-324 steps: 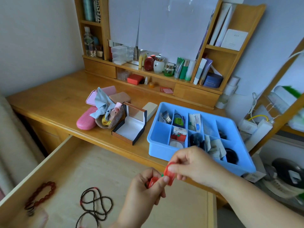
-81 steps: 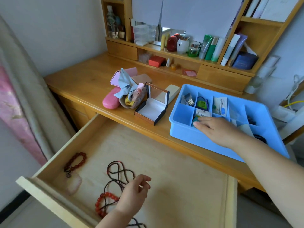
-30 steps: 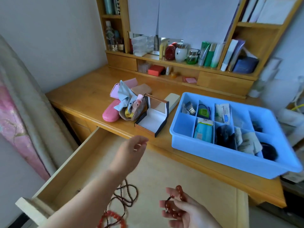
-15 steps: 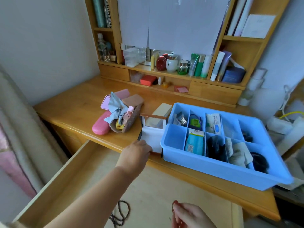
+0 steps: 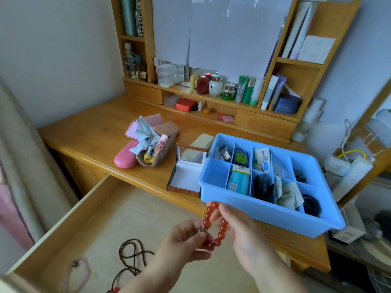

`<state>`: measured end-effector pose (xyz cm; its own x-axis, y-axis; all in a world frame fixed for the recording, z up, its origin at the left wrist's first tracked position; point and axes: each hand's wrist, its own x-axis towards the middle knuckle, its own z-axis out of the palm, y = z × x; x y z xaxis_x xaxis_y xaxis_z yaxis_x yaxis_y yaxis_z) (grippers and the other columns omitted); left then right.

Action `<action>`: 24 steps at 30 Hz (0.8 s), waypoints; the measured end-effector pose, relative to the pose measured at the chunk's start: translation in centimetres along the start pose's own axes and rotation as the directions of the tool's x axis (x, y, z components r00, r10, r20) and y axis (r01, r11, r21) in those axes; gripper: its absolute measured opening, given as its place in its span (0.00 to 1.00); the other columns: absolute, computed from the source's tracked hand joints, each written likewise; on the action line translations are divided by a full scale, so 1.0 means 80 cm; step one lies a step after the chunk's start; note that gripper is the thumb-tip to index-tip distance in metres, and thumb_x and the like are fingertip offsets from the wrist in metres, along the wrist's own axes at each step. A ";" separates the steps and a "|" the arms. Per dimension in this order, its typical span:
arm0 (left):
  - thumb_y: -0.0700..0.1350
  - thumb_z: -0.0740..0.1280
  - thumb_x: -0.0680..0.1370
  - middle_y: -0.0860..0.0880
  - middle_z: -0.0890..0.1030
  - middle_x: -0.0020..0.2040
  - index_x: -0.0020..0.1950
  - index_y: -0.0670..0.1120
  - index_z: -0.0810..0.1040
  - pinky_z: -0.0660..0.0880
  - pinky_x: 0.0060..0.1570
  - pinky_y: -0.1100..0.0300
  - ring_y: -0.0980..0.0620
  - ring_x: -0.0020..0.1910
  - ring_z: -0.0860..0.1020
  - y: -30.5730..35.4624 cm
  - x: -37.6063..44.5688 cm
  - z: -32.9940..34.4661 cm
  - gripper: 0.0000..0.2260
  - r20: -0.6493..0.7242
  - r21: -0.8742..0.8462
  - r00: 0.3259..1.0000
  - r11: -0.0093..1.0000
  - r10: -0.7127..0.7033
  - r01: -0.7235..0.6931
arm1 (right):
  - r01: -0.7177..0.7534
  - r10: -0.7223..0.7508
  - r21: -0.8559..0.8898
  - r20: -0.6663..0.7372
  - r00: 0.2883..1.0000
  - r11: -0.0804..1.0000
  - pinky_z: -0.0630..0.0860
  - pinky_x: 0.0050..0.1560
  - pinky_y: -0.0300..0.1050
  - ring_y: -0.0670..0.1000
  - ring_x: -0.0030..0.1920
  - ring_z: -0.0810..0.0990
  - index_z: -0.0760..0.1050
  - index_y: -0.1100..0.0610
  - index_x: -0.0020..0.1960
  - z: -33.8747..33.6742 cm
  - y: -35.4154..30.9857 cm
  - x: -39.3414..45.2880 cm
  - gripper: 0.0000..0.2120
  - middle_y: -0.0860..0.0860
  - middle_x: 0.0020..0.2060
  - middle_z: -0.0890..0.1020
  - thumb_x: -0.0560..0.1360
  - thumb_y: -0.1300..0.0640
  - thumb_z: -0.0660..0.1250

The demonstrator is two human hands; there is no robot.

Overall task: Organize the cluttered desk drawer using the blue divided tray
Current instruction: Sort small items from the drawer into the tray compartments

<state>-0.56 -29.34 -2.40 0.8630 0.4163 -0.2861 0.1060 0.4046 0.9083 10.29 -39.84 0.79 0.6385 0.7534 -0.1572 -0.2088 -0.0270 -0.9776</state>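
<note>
Both hands hold the red bead bracelet point(image 5: 213, 224) in the air over the open drawer point(image 5: 118, 218), just in front of the near wall of the blue divided tray point(image 5: 264, 210). The left hand point(image 5: 186, 240) has its grip pinched together on the small dark knot at the bracelet's lower left, while the right hand point(image 5: 241, 227) has its fingers threaded through the loop and curled on the beads, so the ring hangs open and round rather than bunched; this looks like a way to keep it untangled and ready to drop flat into a compartment. The tray sits on the bench at the right, its near-left compartment showing only bare blue floor, which seems the likely spot. An open white-lined jewellery box point(image 5: 186, 176) stands touching the tray's left side, another possible home. A dark bead necklace point(image 5: 131, 256) and a pale pink bracelet point(image 5: 78, 273) lie in the drawer, unsorted.
</note>
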 end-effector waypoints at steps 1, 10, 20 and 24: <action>0.35 0.66 0.77 0.42 0.83 0.41 0.54 0.38 0.78 0.80 0.39 0.57 0.48 0.38 0.81 -0.002 -0.001 -0.002 0.06 0.018 -0.029 1.000 1.000 -0.002 0.003 | -0.085 0.072 0.232 0.064 0.995 0.969 0.74 0.54 0.47 0.51 0.56 0.80 0.80 0.56 0.42 0.001 -0.006 0.003 0.14 0.56 0.54 0.83 0.74 0.48 0.63; 0.28 0.58 0.78 0.41 0.79 0.35 0.47 0.37 0.77 0.73 0.27 0.62 0.49 0.27 0.75 -0.059 -0.001 -0.121 0.10 -0.417 0.081 0.908 0.994 -0.032 0.072 | -0.060 -0.026 -0.282 -0.293 0.956 0.957 0.73 0.35 0.45 0.54 0.35 0.81 0.77 0.61 0.48 -0.014 -0.117 0.122 0.12 0.57 0.39 0.78 0.81 0.56 0.57; 0.36 0.63 0.76 0.48 0.80 0.38 0.50 0.45 0.79 0.74 0.34 0.61 0.52 0.31 0.75 -0.076 -0.008 -0.221 0.08 -0.614 0.391 0.789 0.876 0.019 0.283 | -0.325 0.172 -0.945 -0.324 0.930 -0.024 0.78 0.37 0.43 0.52 0.28 0.80 0.72 0.61 0.40 0.028 -0.097 0.182 0.12 0.55 0.26 0.81 0.76 0.53 0.59; 0.41 0.62 0.75 0.51 0.76 0.51 0.57 0.51 0.73 0.71 0.36 0.64 0.54 0.42 0.76 -0.062 -0.022 -0.272 0.11 -0.627 0.756 0.759 0.372 0.174 0.539 | -0.141 -0.098 -0.990 -0.143 0.985 0.023 0.68 0.31 0.43 0.54 0.32 0.73 0.70 0.58 0.33 0.019 -0.093 0.163 0.15 0.53 0.30 0.75 0.77 0.54 0.61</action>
<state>-13.35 -14.40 -13.06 0.3643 0.8970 -0.2505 0.8777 -0.2408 0.4143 19.01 -28.81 6.23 0.7550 0.6510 -0.0793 0.6383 -0.7572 -0.1388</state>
